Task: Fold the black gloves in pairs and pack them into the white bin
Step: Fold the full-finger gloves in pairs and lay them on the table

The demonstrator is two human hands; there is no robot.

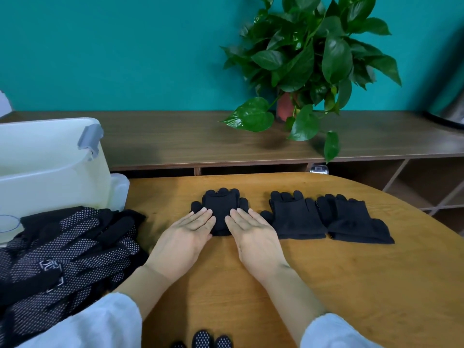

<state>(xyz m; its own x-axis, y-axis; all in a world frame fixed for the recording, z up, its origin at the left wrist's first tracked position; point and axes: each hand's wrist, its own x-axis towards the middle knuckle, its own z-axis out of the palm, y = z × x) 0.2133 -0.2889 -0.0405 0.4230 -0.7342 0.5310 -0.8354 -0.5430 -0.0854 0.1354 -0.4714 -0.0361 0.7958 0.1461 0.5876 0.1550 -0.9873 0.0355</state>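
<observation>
At table [251, 285] centre: folded pair [221, 209], cuff end nearest, fingertips pointing away toward shelf [175, 136]. Both hands flat on it, palms down, fingers straight and together, gripping nothing. Left hand [185, 237] over pair's left half, right hand [253, 234] over right half; narrow strip of black cloth showing between the index fingers. Glove tips and both thumbs poking out beyond the fingertips; cuff edge just visible between the palms.

Step in hand, by judgement: pressing the fold flat before packing. To do well: even pressure from both palms, stroke from cuff outward toward tips to push out bulk, edges kept aligned so upper layer sits square on lower. Avoid dragging cloth sideways; knit likely to slip and skew on smooth wood. Then lift with both layers pinched together so fold holds.

To the right, two more pairs [298, 217] [356, 222] lying flat side by side, touching, just beside right hand. To the left, loose pile [65, 252] of dotted gloves, unfolded, against bin [50, 172]. Bin at far left of table, well apart from pressed pair; contents not visible. More dotted tips [203, 339] at bottom edge, between the sleeves [100, 325]. Plant [311, 54] on shelf behind.
</observation>
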